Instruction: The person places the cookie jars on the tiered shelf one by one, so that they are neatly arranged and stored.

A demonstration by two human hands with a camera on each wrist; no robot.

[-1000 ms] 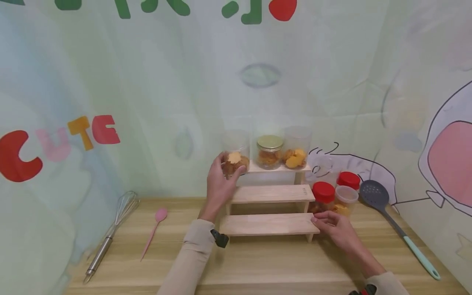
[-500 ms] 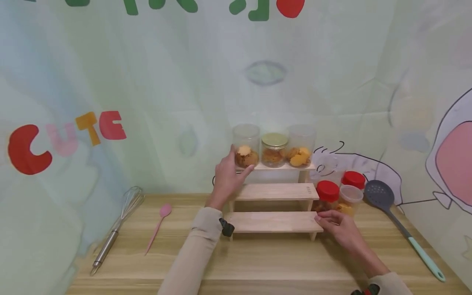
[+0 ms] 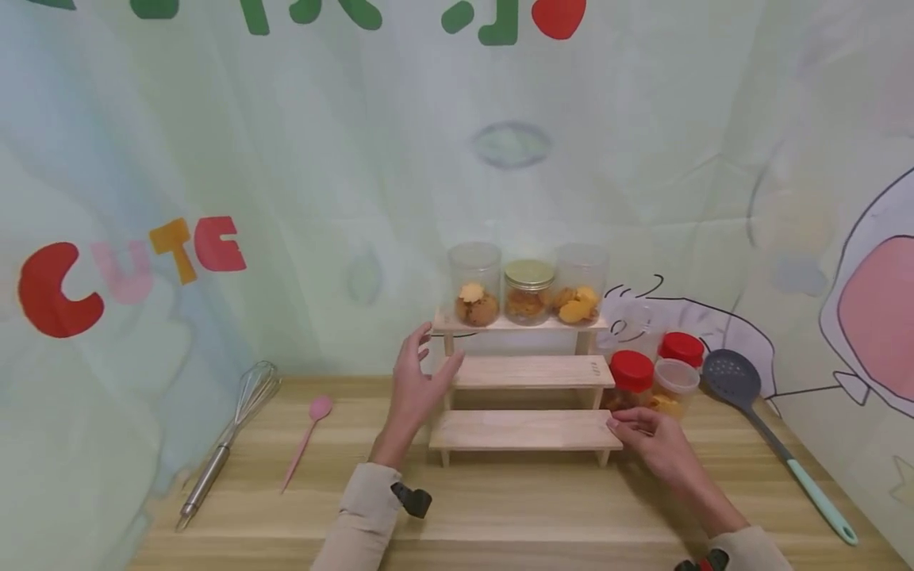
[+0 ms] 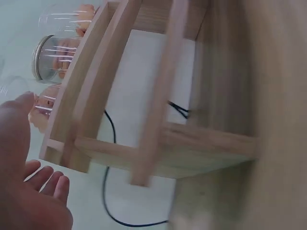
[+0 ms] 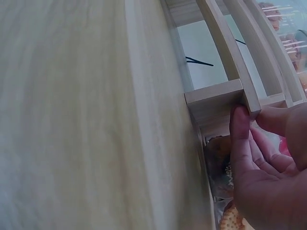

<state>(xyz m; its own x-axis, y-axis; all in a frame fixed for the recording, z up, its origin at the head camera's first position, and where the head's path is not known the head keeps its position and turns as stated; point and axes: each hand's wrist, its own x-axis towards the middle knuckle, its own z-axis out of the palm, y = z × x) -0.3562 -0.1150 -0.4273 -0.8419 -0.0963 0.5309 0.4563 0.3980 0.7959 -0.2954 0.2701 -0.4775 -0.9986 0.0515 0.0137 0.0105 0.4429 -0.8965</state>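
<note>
A three-step wooden rack [image 3: 528, 429] stands on the table. Along its top step sit a clear jar of cookies [image 3: 477, 305] at the left, a jar with a gold lid [image 3: 528, 293] in the middle and a clear jar of yellowish cookies [image 3: 577, 303] at the right. My left hand [image 3: 417, 388] is off the jars, in front of the rack's left end, with fingers spread and nothing held. At the opposite end my right hand [image 3: 660, 444] pinches the corner of the lowest step between thumb and fingers, as the right wrist view [image 5: 268, 158] confirms.
Right of the rack stand red-lidded jars [image 3: 631, 371] and a clear-lidded tub [image 3: 674, 385]. A slotted turner [image 3: 734, 377] leans beyond them. At the left lie a whisk [image 3: 221, 452] and a pink spoon [image 3: 307, 440]. A printed cloth hangs behind.
My left hand has let go of the left jar and drawn back down and to the left. That jar now stands on the top step. My right hand keeps its pinch on the rack.
</note>
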